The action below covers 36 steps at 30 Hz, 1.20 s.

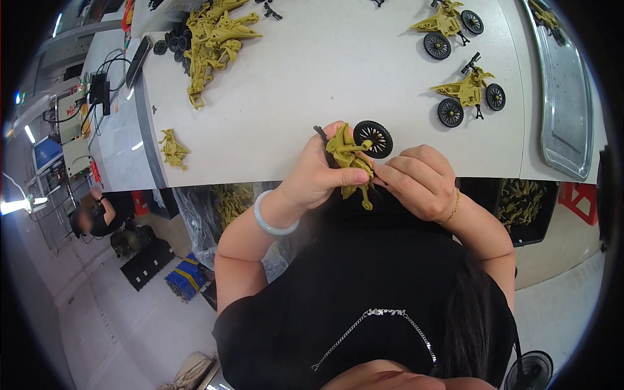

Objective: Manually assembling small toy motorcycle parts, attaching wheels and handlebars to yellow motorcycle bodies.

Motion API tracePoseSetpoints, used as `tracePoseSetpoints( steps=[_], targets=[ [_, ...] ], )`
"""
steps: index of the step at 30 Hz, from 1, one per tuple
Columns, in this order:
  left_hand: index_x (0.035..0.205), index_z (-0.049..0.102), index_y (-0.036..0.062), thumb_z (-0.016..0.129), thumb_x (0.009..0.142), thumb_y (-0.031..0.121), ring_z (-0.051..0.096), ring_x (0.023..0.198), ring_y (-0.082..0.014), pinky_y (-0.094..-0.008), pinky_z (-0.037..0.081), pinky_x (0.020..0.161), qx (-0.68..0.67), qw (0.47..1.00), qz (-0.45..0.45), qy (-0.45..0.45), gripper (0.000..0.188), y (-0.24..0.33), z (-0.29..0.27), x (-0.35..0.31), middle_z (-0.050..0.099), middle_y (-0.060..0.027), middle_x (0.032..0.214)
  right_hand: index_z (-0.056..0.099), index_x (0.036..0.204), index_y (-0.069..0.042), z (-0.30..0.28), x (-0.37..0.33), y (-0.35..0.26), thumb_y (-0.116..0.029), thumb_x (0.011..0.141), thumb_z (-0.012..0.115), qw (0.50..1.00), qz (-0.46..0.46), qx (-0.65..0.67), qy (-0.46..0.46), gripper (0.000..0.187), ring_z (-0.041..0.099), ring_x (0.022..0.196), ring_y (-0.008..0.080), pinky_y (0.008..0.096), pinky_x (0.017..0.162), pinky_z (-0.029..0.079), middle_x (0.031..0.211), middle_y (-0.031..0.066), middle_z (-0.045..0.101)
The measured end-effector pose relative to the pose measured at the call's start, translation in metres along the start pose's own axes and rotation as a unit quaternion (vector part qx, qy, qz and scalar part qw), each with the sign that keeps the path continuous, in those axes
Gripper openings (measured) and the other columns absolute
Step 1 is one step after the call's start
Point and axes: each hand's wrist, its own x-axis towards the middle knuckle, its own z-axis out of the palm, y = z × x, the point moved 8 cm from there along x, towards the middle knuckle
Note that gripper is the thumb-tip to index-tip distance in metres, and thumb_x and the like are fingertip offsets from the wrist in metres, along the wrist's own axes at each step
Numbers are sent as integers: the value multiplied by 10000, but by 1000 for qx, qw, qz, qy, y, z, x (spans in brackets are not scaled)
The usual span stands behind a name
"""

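My left hand (311,172) grips a mustard-yellow plastic toy motorcycle (346,148) near the table's front edge, its thumb pressed across the body. One black spoked wheel (373,139) is on the toy's far right end, and a black bar sticks out at its upper left. My right hand (419,182) is closed in a pinch against the toy's right side. A small dark bit shows at those fingertips, too little to name. Two similar toy motorcycles, one nearer (467,91) and one farther (443,25), stand at the right with both wheels and black handlebars on.
Yellow bodies (218,42) lie heaped at the far left beside black wheels (175,44). A single yellow part (173,149) rests at the left. A metal tray (564,97) lines the right side. Below the table, a black bin (526,205) holds yellow parts. Another person (97,218) is far left.
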Motion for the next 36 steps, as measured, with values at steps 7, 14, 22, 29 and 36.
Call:
tracePoseSetpoints(
  steps=[7,14,22,29,36],
  targets=[
    [1120,442,55,774,729,-1,596,937,-143,-284,504,813,-4,999,-47,-6,516,-6,-4,1,605,-68,987,657,936,-15,-1,5,10,-67,599,756,995,75,69,-13,356,526,621,195,292,550,451,724,40,549],
    [1165,402,69,716,782,-15,589,952,-165,-305,520,818,-57,996,-72,16,502,-8,1,-1,580,-89,1037,650,927,-13,1,7,13,-67,612,762,994,78,64,-34,339,530,629,198,290,561,459,723,45,552],
    [1107,441,22,704,778,-34,627,860,-175,-331,549,799,-11,999,-48,5,425,-4,0,0,610,-94,940,645,914,2,5,7,6,-84,664,718,996,42,28,-70,274,532,640,193,290,564,461,739,49,545],
    [1061,472,-7,727,762,-22,652,838,-198,-319,561,765,-5,1000,8,-21,393,-1,1,2,629,-125,944,640,886,11,-1,10,-2,-80,672,690,998,0,18,-64,237,538,648,188,284,571,467,750,56,546],
    [1038,497,25,761,731,-18,649,871,-155,-276,524,762,98,995,30,6,406,8,0,-6,645,-84,923,634,890,-16,-17,17,1,-167,662,760,998,20,56,-26,302,556,674,199,302,599,464,767,60,562]
  ],
)
